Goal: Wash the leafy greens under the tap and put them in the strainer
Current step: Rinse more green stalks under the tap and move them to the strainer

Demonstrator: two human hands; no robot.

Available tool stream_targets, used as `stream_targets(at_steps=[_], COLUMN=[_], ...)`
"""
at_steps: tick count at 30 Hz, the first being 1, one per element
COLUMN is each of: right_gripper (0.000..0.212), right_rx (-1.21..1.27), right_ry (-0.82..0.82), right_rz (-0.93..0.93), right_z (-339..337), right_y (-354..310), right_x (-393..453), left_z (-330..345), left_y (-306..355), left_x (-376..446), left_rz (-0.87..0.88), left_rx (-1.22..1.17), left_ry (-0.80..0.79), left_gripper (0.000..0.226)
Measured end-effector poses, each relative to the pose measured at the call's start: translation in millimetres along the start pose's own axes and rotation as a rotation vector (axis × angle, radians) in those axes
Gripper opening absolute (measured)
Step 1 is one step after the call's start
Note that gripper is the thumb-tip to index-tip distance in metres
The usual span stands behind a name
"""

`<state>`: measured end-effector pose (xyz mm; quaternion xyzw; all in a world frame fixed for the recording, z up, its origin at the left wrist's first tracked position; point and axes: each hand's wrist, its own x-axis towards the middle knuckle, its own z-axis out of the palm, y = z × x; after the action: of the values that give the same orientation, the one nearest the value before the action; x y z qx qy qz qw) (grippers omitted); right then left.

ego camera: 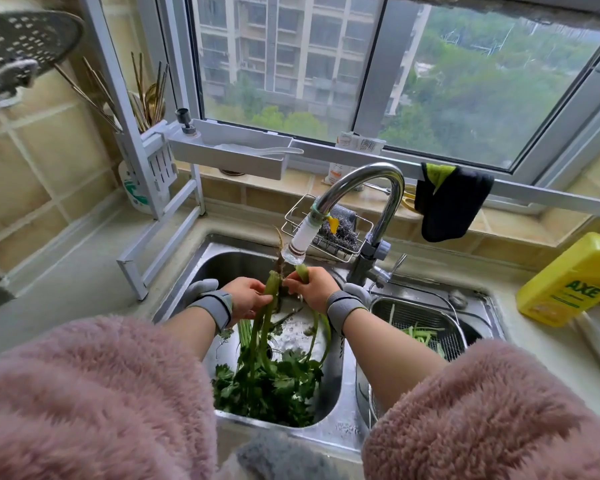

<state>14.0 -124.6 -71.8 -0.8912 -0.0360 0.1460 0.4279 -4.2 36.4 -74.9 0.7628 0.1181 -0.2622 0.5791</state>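
Head view: both hands, left and right, grip the greens by their stalks under the tap, leaves hanging below them.

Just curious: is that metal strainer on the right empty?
No. A few green stalks already lie inside the strainer.

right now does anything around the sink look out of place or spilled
Nothing stands out. Both hands, left and right, hold leafy greens under the tap in the sink; some stalks already lie in the strainer. The yellow bottle leans but shows no spill.
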Motion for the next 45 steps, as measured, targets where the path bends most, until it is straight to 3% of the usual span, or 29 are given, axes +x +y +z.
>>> stream_targets(at_steps=[5, 7, 14, 16, 22, 27, 31, 37, 42, 45], right_gripper=[0.019, 0.018, 0.027, 0.028, 0.033, 0.022, 0.03, 0.034, 0.028, 0.023], right_rx=[-0.225, -0.197, 0.595, 0.709, 0.508, 0.638, 0.567, 0.687, 0.257, 0.209], right_ry=[0.055, 0.106, 0.006, 0.005, 0.007, -0.004, -0.007, -0.025, -0.052, -0.058], right_rz=[0.085, 0.158, 0.201, 0.239, 0.266, 0.307, 0.224, 0.286, 0.206, 0.126], right_z=[-4.6, -12.2, 1.8, 5.4, 10.5, 11.6, 13.1, 11.7, 8.2, 10.3], right_y=[9.9, 20.9, 14.4, 10.2, 7.4, 0.8, 2.3, 3.7, 5.6, 4.3], right_x=[5.4, 8.0, 12.5, 13.9, 15.8, 14.8, 15.6, 14.1, 8.6, 3.0], left_z=[-4.1, -9.0, -11.3, -10.3, -11.7, -12.7, -12.2, -13.7, -10.4, -6.0], left_y=[0.0, 0.8, 0.9, 1.4, 2.4, 2.9, 2.6, 1.2, -1.1, -2.0], left_x=[0.1, -2.8, 4.9, 5.5, 8.5, 10.7, 10.7, 11.9, 11.9, 10.4], left_rz=[-0.081, -0.116, -0.105, -0.112, -0.115, -0.113, -0.118, -0.098, -0.075, -0.059], left_rx=[0.128, 0.13, 0.03, 0.017, 0.001, -0.008, -0.019, -0.029, -0.021, -0.014], left_ry=[-0.026, -0.004, 0.073, 0.07, 0.072, 0.08, 0.083, 0.085, 0.068, 0.051], left_gripper=[0.011, 0.006, 0.026, 0.028, 0.029, 0.031, 0.032, 0.035, 0.034, 0.032])
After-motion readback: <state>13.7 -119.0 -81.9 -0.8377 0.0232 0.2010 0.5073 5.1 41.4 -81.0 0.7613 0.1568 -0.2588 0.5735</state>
